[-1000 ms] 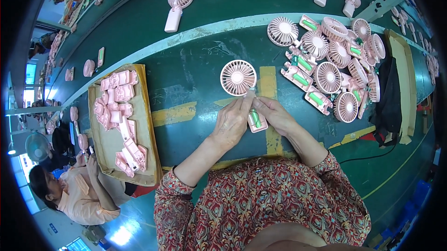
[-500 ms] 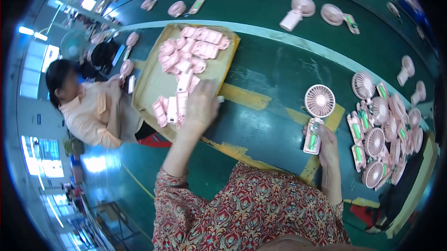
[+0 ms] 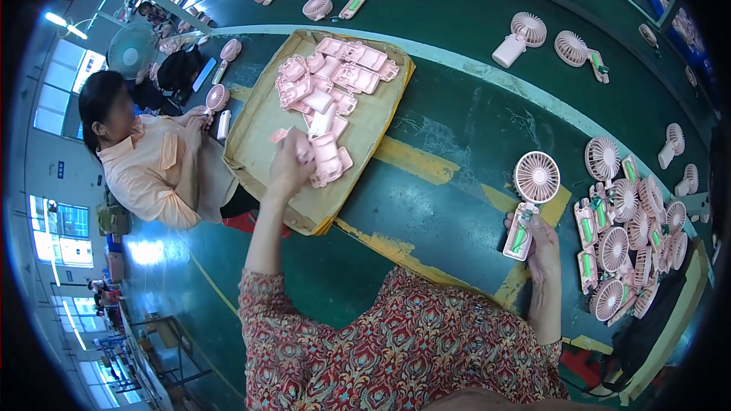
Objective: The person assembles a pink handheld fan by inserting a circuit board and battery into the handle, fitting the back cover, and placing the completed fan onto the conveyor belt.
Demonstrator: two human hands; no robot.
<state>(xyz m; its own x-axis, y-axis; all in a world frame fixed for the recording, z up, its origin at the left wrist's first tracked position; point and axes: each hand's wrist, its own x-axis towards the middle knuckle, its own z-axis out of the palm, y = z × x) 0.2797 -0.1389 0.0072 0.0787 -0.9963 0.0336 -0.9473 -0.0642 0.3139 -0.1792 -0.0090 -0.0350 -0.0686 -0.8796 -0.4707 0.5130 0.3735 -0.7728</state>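
My right hand (image 3: 544, 249) grips a pink handheld fan (image 3: 537, 178) by its handle. The fan's round grille points away from me, and its handle is uncovered, showing a green battery and wiring. Over the shallow tray (image 3: 255, 153), my left hand (image 3: 289, 170) is closed around a pink plastic handle shell (image 3: 303, 150), which its fingers partly hide. Beside that hand lie loose pink handle shells (image 3: 327, 158), and a larger heap of shells (image 3: 335, 68) fills the tray's far part.
At right, a pile of open pink fans (image 3: 624, 220) with green batteries lies on the green table (image 3: 442, 205). Several more fans (image 3: 525, 34) lie beyond a white line. On the left a person in a peach shirt (image 3: 156, 171) holds another fan (image 3: 217, 97).
My left hand has moved left across the tray and now holds a shell. The right hand still holds the fan in nearly the same place. The whole view has shifted slightly.
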